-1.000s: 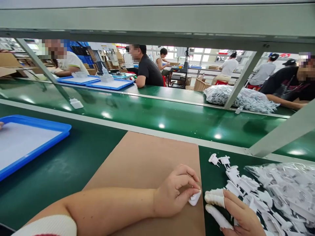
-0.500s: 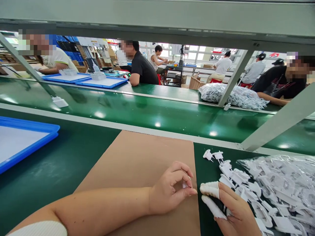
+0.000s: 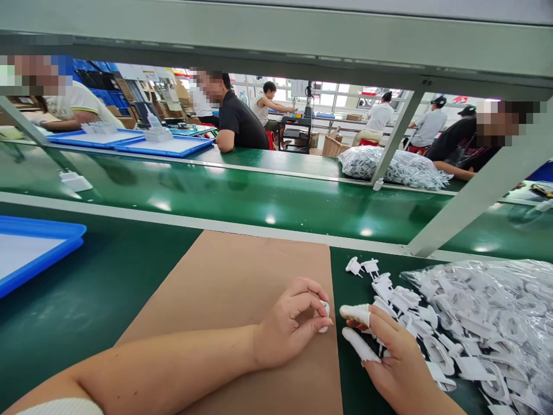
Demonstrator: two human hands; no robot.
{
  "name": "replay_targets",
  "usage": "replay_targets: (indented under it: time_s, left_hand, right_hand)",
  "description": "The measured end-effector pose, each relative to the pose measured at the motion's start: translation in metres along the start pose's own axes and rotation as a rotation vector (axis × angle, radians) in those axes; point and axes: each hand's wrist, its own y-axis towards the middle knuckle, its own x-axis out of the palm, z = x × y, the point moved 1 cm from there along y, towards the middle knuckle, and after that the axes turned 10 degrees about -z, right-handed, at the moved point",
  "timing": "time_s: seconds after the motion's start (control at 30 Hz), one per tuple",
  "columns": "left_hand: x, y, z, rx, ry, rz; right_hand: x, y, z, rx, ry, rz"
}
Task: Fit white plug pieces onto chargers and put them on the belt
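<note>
My left hand [image 3: 290,325] rests on a brown cardboard sheet [image 3: 242,282], its fingers pinched round a small white plastic part [image 3: 324,311]. My right hand [image 3: 389,357], with white finger cots on thumb and forefinger, lies just to its right on the green table. Its fingers reach into a heap of loose white plastic parts [image 3: 415,314]; what they grip, if anything, is hidden. A clear bag [image 3: 488,305] full of the same parts lies further right.
A blue tray [image 3: 30,251] sits at the left. Beyond a metal rail runs a green conveyor belt [image 3: 259,196] carrying a white item [image 3: 75,181]. Grey frame struts [image 3: 470,199] cross the right. Other people sit at the far side with blue trays [image 3: 164,147] and a bag of parts [image 3: 393,164].
The view has swung right, so everything shifts left. My left hand's pinch has turned the white part between its fingers. My right hand has edged further into the heap.
</note>
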Motion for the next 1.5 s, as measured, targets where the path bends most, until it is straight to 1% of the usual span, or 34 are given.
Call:
replay_targets:
  time_s: [0.17, 0.33, 0.43, 0.53, 0.7, 0.93, 1.1, 1.27, 1.4, 1.5]
  left_hand:
    - [0.000, -0.001, -0.001, -0.003, 0.032, -0.011]
    - [0.001, -0.001, 0.000, 0.008, 0.029, -0.015]
    - [0.002, 0.000, 0.000, 0.013, 0.035, 0.001]
    - [0.003, 0.000, -0.001, 0.049, 0.067, 0.000]
    - [0.005, -0.001, 0.003, 0.137, 0.092, -0.039]
    - [0.004, -0.001, 0.009, 0.131, 0.030, -0.116]
    - [0.004, 0.000, 0.009, 0.160, 0.045, -0.139]
    - [0.004, 0.001, 0.008, 0.188, 0.054, -0.155]
    - [0.002, 0.004, 0.006, 0.174, 0.053, -0.171]
    - [0.001, 0.005, 0.004, 0.159, 0.048, -0.195]
  right_hand:
    - [0.004, -0.004, 0.005, 0.044, 0.057, -0.062]
    - [0.006, -0.005, 0.004, 0.084, 0.038, -0.128]
    - [0.006, -0.004, 0.001, 0.091, 0.038, -0.148]
    - [0.007, -0.005, 0.001, 0.101, 0.047, -0.158]
    - [0.010, -0.008, 0.003, 0.157, 0.066, -0.177]
    - [0.009, -0.006, -0.006, 0.105, 0.093, -0.251]
    - [0.007, -0.006, -0.006, 0.066, 0.087, -0.228]
    - [0.004, -0.006, -0.003, 0.074, 0.045, -0.162]
    - [0.001, -0.004, -0.003, 0.088, 0.059, -0.143]
    - [-0.001, -0.003, -0.006, 0.071, 0.059, -0.139]
